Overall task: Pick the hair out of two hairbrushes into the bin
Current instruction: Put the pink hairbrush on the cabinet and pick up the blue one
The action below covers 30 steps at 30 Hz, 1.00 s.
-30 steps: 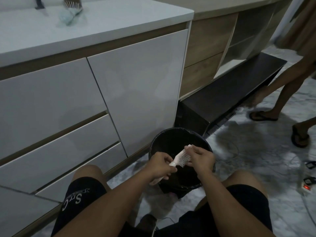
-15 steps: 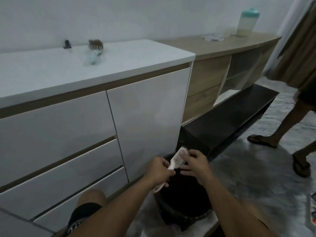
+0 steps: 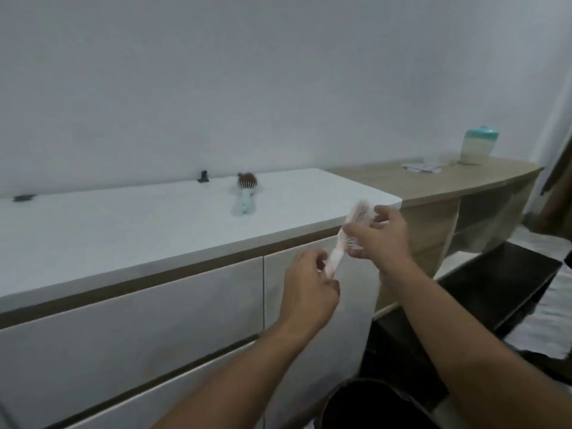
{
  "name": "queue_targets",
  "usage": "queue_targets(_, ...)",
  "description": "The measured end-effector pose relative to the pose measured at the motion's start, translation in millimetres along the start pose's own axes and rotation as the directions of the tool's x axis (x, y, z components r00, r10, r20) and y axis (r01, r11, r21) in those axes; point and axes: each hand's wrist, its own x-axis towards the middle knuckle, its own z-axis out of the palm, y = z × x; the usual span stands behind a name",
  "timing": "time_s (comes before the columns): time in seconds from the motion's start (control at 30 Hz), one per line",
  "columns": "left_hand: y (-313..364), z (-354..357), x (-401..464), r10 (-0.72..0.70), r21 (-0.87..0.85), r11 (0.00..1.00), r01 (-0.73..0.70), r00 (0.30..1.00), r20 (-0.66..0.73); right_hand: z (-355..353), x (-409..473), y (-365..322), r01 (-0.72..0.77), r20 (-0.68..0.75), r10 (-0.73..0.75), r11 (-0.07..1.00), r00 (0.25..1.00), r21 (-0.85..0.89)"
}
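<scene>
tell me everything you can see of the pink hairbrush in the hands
The pink hairbrush is a pale pink and white paddle brush, plastic by its look, with rows of short bristles on a slotted head. It is held up in the air in front of the white cabinet, head up and tilted right, handle pointing down-left. The left hand grips the handle end; the right hand pinches the head at the bristles. Motion blur hides whether hair is left in it.
</scene>
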Motion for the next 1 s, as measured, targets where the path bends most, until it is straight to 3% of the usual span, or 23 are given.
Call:
queue_targets(0.13,15,-51,30,0.107,0.087,0.991,-0.097,0.987,-0.123,48,20,-44,0.131,0.056,-0.129,0.991,0.990,-0.035)
queue_targets(0.27,14,-100,58,0.071,0.170,0.985,-0.034,0.974,-0.214,108,37,-65,0.176,0.198,-0.169,0.984,0.965,-0.017)
queue_targets(0.4,-3,-143,81,0.050,0.308,0.950,0.050,0.950,-0.309,168,52,-70,0.107,0.363,-0.106,0.994,0.926,0.016)
queue_targets(0.67,-52,-196,117,-0.057,0.444,0.868,0.221,0.934,-0.353,257,56,-49,-0.061,0.514,0.024,0.997,0.857,0.056)
queue_targets(1.0,-87,-208,136,-0.186,0.337,0.895,0.293,0.931,-0.315,313,66,-10,-0.119,0.467,0.167,0.984,0.868,-0.131)
